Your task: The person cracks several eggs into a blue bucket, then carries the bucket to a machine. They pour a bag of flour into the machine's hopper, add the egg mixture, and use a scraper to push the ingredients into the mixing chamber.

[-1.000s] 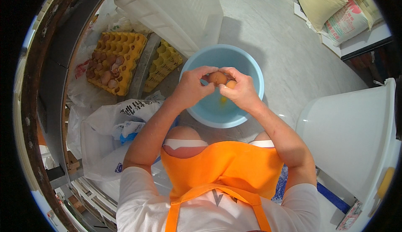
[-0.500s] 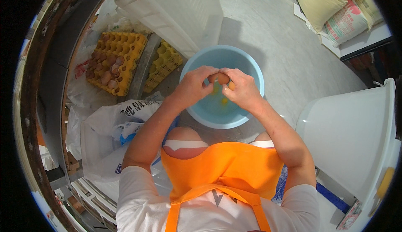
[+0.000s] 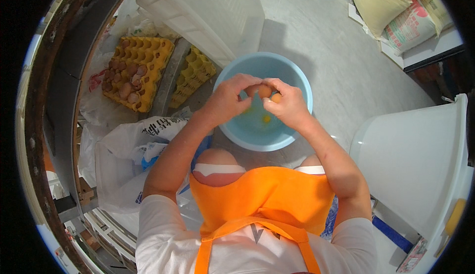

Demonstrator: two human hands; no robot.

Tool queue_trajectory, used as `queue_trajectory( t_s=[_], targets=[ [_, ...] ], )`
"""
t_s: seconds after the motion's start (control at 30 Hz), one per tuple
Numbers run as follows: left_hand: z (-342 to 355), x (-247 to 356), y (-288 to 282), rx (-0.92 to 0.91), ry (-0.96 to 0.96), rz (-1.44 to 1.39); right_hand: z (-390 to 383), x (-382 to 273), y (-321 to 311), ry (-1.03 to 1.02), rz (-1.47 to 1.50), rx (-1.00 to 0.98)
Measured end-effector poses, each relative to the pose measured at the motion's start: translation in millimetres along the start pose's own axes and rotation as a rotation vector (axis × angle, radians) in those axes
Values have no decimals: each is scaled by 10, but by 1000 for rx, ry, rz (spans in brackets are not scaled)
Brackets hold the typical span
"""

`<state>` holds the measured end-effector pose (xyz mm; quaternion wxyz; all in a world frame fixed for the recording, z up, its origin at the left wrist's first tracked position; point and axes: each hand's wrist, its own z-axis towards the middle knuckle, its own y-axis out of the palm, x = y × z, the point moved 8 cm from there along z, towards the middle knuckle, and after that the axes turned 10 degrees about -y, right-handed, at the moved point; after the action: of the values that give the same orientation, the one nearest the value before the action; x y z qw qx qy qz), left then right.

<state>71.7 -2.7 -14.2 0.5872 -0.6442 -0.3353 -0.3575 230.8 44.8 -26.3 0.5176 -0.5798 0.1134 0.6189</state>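
Note:
My left hand [image 3: 230,98] is closed round a brown eggshell piece [image 3: 251,89] above the light blue basin [image 3: 262,145]. My right hand [image 3: 289,103] grips brown eggs or shell pieces: one [image 3: 264,91] between the hands, touched by both, another [image 3: 276,97] in its fingers. Whether these are whole or split is hard to tell. A yellow yolk [image 3: 266,119] lies in liquid at the bottom of the basin, with a fainter yellow patch below my left fingers.
At left are a yellow egg tray [image 3: 146,54] with shells, stacked trays [image 3: 190,76] and plastic bags [image 3: 116,170]. A white crate [image 3: 198,12] stands behind the basin. A large white tub [image 3: 405,150] is at right, sacks [image 3: 381,12] at upper right.
Over the last second my hands have risen slightly and the egg between them has opened up, with yellow showing beneath it. The yolk in the basin shows more clearly.

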Motion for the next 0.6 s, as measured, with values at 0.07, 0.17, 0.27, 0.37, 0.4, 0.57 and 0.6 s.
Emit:
queue_trajectory(
  t_s=[0.07, 0.17, 0.27, 0.37, 0.4, 0.57, 0.6],
  targets=[
    [7, 43, 46, -21, 39, -22, -48, 170, 54, 94, 129, -9],
    [-18, 65, 95, -47, 51, 6, -64, 261, 162, 251, 372, -89],
    [-54, 43, 127, -61, 34, 74, -67, 202, 197, 397, 419, -138],
    [-65, -57, 148, -31, 67, 54, -78, 151, 266, 444, 552, -155],
    [-73, -66, 122, -21, 95, 28, -85, 131, 267, 461, 585, -133],
    [-264, -212, -426, 164, -131, -78, -210, 358, 322, 650, 729, -72],
    [-326, -266, -605, 220, -166, -50, -262, 486, 328, 697, 759, -35]
  ],
)
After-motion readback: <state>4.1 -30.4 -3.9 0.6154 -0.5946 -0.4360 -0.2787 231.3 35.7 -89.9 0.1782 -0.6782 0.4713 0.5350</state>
